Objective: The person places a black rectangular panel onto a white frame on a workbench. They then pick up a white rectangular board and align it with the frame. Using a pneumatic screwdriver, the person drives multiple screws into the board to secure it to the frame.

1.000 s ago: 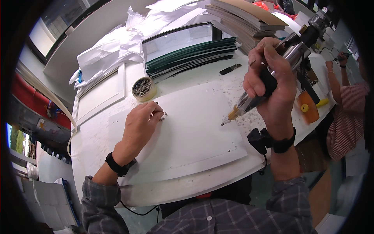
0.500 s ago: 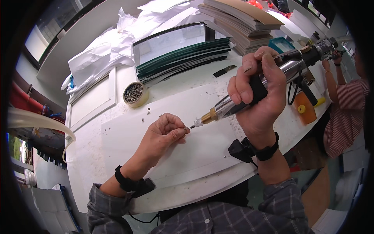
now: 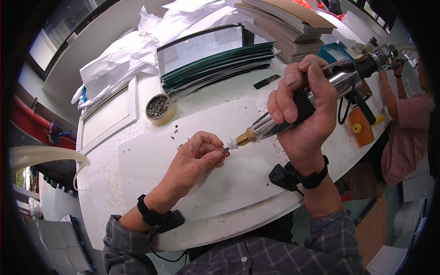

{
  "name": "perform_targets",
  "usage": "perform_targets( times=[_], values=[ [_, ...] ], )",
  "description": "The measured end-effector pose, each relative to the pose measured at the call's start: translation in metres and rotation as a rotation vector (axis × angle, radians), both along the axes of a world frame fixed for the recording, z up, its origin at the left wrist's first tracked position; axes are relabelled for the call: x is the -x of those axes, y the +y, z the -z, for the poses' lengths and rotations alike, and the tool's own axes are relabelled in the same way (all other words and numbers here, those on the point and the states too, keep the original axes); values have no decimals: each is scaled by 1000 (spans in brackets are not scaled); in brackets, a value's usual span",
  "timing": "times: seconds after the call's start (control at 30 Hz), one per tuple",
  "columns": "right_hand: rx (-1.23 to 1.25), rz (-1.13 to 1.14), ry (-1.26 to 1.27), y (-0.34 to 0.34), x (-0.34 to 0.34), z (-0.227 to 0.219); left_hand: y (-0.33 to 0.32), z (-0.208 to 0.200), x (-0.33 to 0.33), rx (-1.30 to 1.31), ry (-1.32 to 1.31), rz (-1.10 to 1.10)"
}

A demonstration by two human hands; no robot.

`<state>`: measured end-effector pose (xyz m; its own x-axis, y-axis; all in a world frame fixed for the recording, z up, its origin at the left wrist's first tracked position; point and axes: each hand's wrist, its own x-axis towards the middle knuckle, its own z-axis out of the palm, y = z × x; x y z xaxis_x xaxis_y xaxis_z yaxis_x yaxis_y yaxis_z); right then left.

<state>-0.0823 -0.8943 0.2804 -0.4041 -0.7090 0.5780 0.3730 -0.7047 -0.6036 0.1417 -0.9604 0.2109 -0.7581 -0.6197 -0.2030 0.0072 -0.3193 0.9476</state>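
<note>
Holds in the right hand (image 3: 311,110) a chrome power screwdriver (image 3: 263,126) with brass-coloured collar, with fingers clamped around the black grip and with the nose pointed down to the left. Pinches with the left hand (image 3: 195,158) 1 small dark screw (image 3: 225,149), with thumb and fingertips pressed together on it, right at the screwdriver tip and above the white panel (image 3: 238,183). Cannot tell whether already fixed on the tip, being too small and partly covered.

Beyond the left hand, near the far edge of the panel, a few loose screws (image 3: 175,131). Just behind these, 1 round yellowish tub (image 3: 167,115) filled with screws. To the left of the tub, 1 white rectangular frame (image 3: 132,104). Behind to the right, 1 stack of green-edged panels (image 3: 217,64), with 1 flat black cutter (image 3: 266,82) near its right end. At far right, 1 person in striped shirt (image 3: 408,117).
</note>
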Motion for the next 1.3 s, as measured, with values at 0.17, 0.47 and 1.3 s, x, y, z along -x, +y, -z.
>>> perform_targets(
  times=[0.17, 0.47, 1.3],
  values=[
    [-9, 3, 12, 1, 1, 0, 1, 0, 0, -5, 8, -9],
    [-72, 121, 243, -25, 3, -34, -16, -23, 39, 830, -255, -50],
    [-201, 140, 350, -94, 11, -14, -73, 4, 83, 836, -386, 20]
  ],
)
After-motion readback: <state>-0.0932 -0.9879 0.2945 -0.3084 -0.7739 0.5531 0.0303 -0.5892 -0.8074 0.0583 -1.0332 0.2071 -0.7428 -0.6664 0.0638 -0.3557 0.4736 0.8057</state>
